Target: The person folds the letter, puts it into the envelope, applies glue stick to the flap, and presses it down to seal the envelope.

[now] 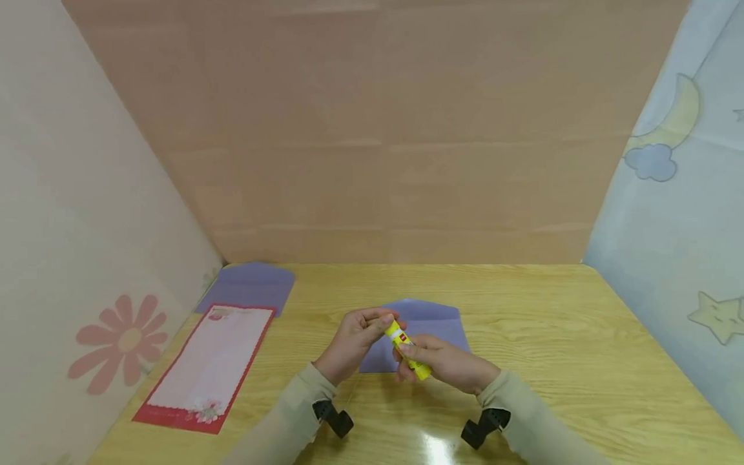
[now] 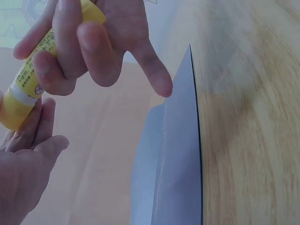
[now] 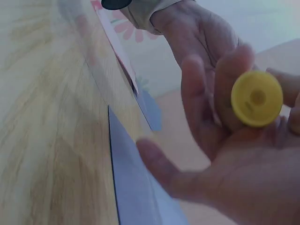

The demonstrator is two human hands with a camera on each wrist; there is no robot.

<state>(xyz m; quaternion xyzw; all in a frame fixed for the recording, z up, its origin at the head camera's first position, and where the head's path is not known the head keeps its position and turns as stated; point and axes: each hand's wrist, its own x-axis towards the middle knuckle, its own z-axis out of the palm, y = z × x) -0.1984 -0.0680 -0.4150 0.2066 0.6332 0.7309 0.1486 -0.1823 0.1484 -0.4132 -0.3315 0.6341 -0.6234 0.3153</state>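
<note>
A yellow glue stick (image 1: pixel 410 352) with a white band is held at a slant between both hands, above a purple envelope (image 1: pixel 378 355) lying with its flap up. My left hand (image 1: pixel 356 336) pinches the capped upper end. My right hand (image 1: pixel 447 363) grips the body, thumb along its side. In the left wrist view the glue stick (image 2: pixel 35 70) shows small print, with the right fingers curled round it and the left hand (image 2: pixel 23 178) at its cap end. The right wrist view looks at the round yellow base (image 3: pixel 257 98); much of the body is hidden.
A pink-and-red sheet of letter paper (image 1: pixel 203 368) lies at the left of the wooden table (image 1: pixel 552 336), overlapping a second purple envelope (image 1: pixel 256 284) behind it. A brown panel (image 1: pixel 383 148) stands at the back, with patterned side walls on the left and right.
</note>
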